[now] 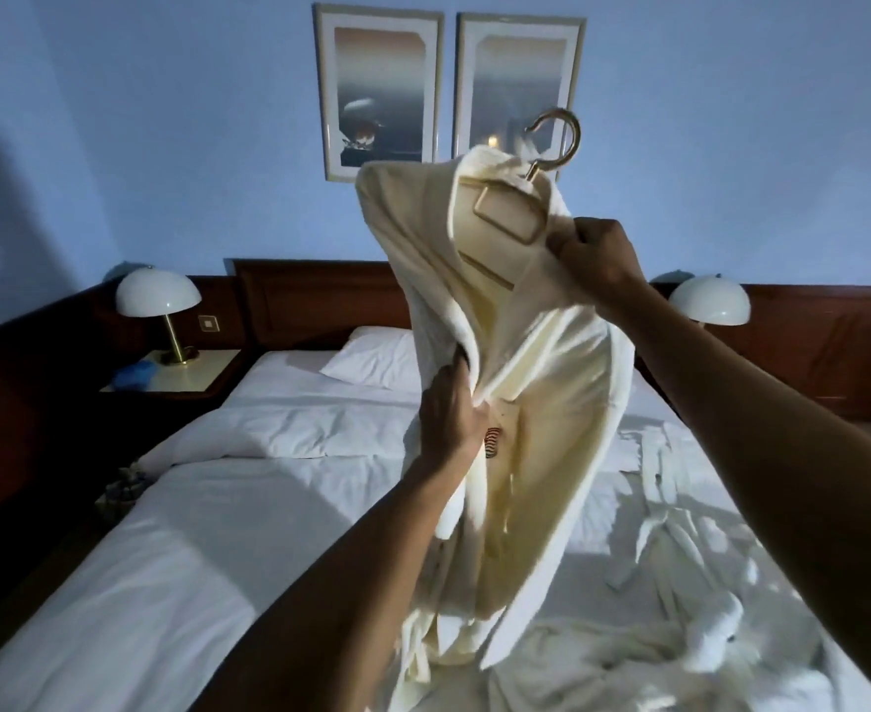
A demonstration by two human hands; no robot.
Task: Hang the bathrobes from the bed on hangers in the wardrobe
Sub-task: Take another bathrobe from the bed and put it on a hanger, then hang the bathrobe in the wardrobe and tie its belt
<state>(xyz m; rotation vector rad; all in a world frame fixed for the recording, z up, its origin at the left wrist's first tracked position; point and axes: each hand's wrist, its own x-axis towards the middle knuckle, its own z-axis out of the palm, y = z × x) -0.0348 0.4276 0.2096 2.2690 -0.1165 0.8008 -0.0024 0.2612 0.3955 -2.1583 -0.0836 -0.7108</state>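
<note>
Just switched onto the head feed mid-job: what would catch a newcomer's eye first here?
A cream terry bathrobe is held up mid-frame over the white-sheeted bed, a pale wooden hanger with a brass hook inside its collar. The right hand pinches the shoulder by the hanger; the left hand grips the front edge lower down. More crumpled cream towelling lies on the bed, picture right.

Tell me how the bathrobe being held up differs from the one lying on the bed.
The held bathrobe hangs upright on a hanger; the second bathrobe lies crumpled on the bed, with no hanger in sight. The left hand and right hand grip the held bathrobe; nothing touches the second bathrobe. Both are pale and soft-looking.
</note>
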